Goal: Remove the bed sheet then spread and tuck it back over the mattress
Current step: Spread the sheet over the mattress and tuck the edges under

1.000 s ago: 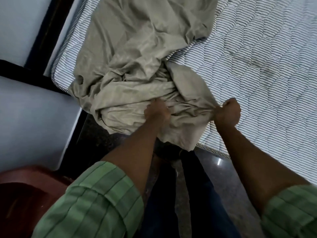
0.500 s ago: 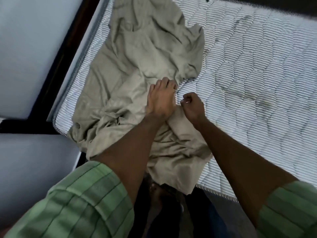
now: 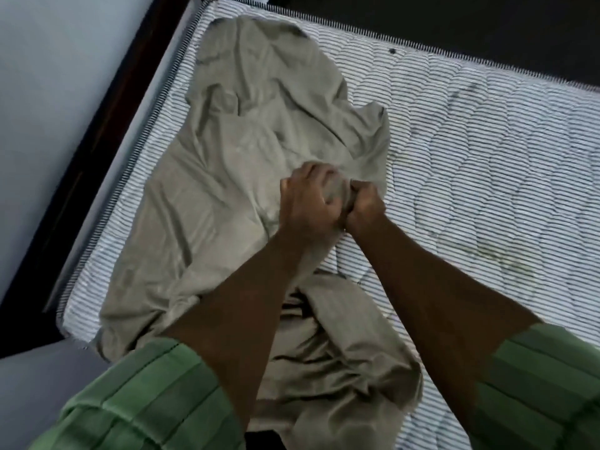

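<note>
Right now the bed sheet (image 3: pixel 233 203) lies crumpled in a loose heap over the near left part of the striped mattress (image 3: pixel 487 177), with one bunch spilling off the near edge. Both hands meet at the middle of the heap: the left hand (image 3: pixel 308 199) and the right hand (image 3: pixel 365 204) are each fisted on the same gathered fold, knuckles almost touching. Gripping so close together is the risk: a lift from there would likely raise a knotted wad rather than an edge, so the spread could come out twisted. The hanging bunch could also drag the rest off onto the floor.
</note>
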Demonstrator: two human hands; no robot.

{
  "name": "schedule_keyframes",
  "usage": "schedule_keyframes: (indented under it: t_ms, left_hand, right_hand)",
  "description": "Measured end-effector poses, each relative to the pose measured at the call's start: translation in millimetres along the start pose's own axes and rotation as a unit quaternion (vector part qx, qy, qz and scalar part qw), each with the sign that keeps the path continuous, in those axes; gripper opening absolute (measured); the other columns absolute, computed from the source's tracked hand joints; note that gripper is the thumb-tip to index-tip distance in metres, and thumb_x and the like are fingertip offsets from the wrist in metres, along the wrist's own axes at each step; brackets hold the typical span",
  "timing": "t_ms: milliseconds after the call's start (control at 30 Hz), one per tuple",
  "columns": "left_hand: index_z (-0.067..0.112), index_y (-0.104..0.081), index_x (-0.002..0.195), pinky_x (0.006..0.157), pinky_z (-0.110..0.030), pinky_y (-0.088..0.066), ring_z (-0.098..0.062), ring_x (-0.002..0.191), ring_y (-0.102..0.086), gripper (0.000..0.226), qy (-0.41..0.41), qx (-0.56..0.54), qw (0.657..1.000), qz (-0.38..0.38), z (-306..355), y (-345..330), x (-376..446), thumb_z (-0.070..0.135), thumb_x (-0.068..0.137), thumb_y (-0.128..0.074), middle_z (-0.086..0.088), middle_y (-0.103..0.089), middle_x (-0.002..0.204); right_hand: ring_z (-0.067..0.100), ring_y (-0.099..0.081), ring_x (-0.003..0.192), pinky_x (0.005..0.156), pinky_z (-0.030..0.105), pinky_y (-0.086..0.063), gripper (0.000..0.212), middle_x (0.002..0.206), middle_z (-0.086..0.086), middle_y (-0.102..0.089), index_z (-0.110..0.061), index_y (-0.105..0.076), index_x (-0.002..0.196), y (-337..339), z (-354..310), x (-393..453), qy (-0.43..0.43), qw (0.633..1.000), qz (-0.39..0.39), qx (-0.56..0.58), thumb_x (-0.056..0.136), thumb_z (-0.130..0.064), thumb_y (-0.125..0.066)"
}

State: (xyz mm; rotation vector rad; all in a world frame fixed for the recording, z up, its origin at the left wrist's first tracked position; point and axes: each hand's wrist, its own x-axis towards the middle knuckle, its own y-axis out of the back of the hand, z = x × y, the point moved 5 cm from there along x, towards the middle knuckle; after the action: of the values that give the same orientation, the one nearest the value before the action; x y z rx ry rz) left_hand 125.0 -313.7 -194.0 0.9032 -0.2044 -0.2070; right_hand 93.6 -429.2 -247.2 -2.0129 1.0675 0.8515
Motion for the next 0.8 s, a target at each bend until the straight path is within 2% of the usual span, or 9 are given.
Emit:
schedule_keyframes:
  t_ms: [67,133,267,367,433,500,567,667,800]
  left_hand:
    - [0.027,-0.064,0.121,0.101,-0.037,-0.045,-0.017,0.115,-0.058,0.047,0.120,-0.104,0.987,0.021,-24,7,30,0.052,0.083,-0.053,0.005,-0.062,0.122]
    - [0.029,-0.064,0.123,0.100,-0.032,-0.048,-0.014,0.111,-0.062,0.058,0.226,-0.185,0.956,0.031,-53,11,61,0.071,0.083,-0.056,0.007,-0.067,0.121]
    - [0.020,-0.071,0.115,0.084,-0.027,-0.051,-0.022,0.105,-0.068,0.042,0.328,-0.158,0.928,0.072,-109,39,97,0.053,0.089,-0.065,0.000,-0.075,0.111]
    - [0.002,-0.069,0.117,0.090,-0.036,-0.040,-0.036,0.116,-0.061,0.039,0.397,-0.088,0.902,0.147,-152,65,99,0.032,0.106,-0.048,-0.019,-0.069,0.121]
    - [-0.003,-0.068,0.122,0.097,-0.035,-0.038,-0.036,0.120,-0.059,0.041,0.441,-0.166,0.865,0.171,-167,66,99,0.029,0.108,-0.044,-0.021,-0.068,0.123]
    - [0.003,-0.074,0.108,0.098,-0.034,-0.047,-0.031,0.114,-0.065,0.041,0.454,-0.319,0.822,0.131,-175,50,104,0.037,0.104,-0.051,-0.009,-0.073,0.106]
    - [0.013,-0.076,0.098,0.099,-0.036,-0.053,-0.027,0.108,-0.069,0.054,0.461,-0.407,0.782,0.098,-181,40,107,0.061,0.089,-0.053,-0.003,-0.076,0.102]
    - [0.006,-0.069,0.119,0.099,-0.039,-0.053,-0.034,0.114,-0.065,0.056,0.443,-0.312,0.836,0.086,-188,49,119,0.051,0.097,-0.043,-0.015,-0.070,0.120]
    - [0.015,-0.064,0.132,0.101,-0.034,-0.049,-0.028,0.120,-0.060,0.057,0.360,-0.186,0.913,0.045,-185,59,134,0.034,0.078,-0.061,-0.007,-0.063,0.129]
  right_hand:
    - [0.023,-0.069,0.072,0.064,0.036,-0.060,0.031,0.095,0.018,-0.073,0.002,-0.064,0.115,-27,-14,10,0.154,0.985,0.018,-0.074,0.084,0.003,-0.061]
    - [0.027,-0.070,0.089,0.079,0.042,-0.060,0.024,0.103,0.016,-0.072,-0.003,-0.067,0.109,-74,-2,1,0.231,0.942,-0.093,-0.227,0.087,-0.011,-0.060]
    - [0.018,-0.066,0.076,0.069,0.032,-0.057,0.020,0.091,0.017,-0.069,0.017,-0.068,0.096,-117,18,-6,0.171,0.871,-0.275,-0.370,0.084,0.002,-0.063]
    - [0.016,-0.066,0.075,0.072,0.040,-0.054,0.017,0.080,0.007,-0.074,-0.008,-0.077,0.087,-94,-7,23,0.267,0.888,-0.100,-0.361,0.083,-0.020,-0.066]
    - [0.018,-0.067,0.078,0.076,0.045,-0.056,0.023,0.084,0.004,-0.071,-0.017,-0.069,0.092,-87,-4,39,0.233,0.910,0.011,-0.341,0.073,-0.029,-0.074]
    - [0.015,-0.067,0.070,0.065,0.035,-0.055,0.038,0.083,0.010,-0.065,-0.013,-0.061,0.100,-108,17,45,0.126,0.939,-0.071,-0.312,0.070,-0.023,-0.082]
    - [0.017,-0.075,0.082,0.073,0.031,-0.060,0.050,0.096,0.016,-0.073,0.003,-0.066,0.115,-133,34,42,0.020,0.956,-0.165,-0.240,0.075,-0.022,-0.085]
    - [0.032,-0.071,0.110,0.102,0.047,-0.055,0.064,0.123,0.020,-0.072,-0.001,-0.069,0.128,-148,49,38,-0.106,0.952,-0.212,-0.195,0.078,-0.036,-0.086]
    - [0.036,-0.069,0.113,0.106,0.053,-0.052,0.085,0.121,0.022,-0.072,0.001,-0.071,0.123,-143,61,51,-0.107,0.950,-0.197,-0.218,0.053,-0.038,-0.100]
